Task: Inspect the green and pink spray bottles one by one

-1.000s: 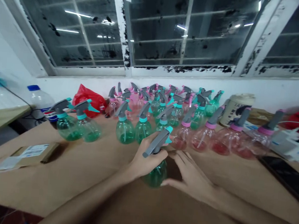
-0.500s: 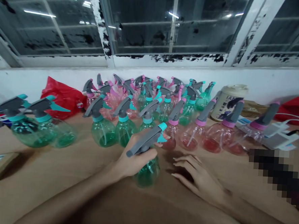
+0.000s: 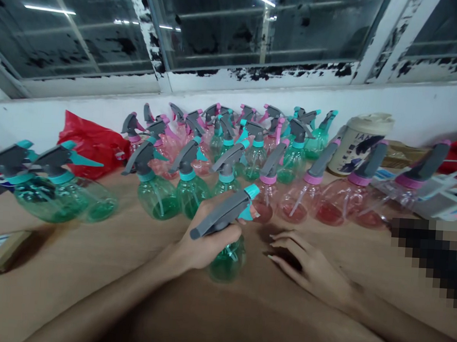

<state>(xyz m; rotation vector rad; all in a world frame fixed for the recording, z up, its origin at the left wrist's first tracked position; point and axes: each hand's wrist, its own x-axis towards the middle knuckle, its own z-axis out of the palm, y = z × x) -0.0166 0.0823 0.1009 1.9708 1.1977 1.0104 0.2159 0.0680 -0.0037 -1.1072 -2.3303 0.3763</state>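
Note:
My left hand (image 3: 209,244) is wrapped round the neck of a green spray bottle (image 3: 226,266) with a grey head and a turquoise nozzle and trigger. The bottle stands upright at the near middle of the table, its nozzle facing away to the right. My right hand (image 3: 304,261) rests on the table to the right of it, fingers apart and loosely bent, holding nothing. Just beyond my hands runs a row of spray bottles: green ones such as this green bottle (image 3: 192,192) on the left, and pink ones such as this pink bottle (image 3: 294,203) on the right.
More pink and green spray bottles crowd together by the wall. Two green bottles (image 3: 52,201) stand at the left, near a red plastic bag (image 3: 92,147). A small cardboard box (image 3: 4,253) lies at the left edge. A printed white canister (image 3: 359,145) and white chargers (image 3: 443,197) are at the right.
The camera view has tilted and shifted slightly. My left hand keeps its hold on the green spray bottle, and my right hand stays beside it, almost unmoved.

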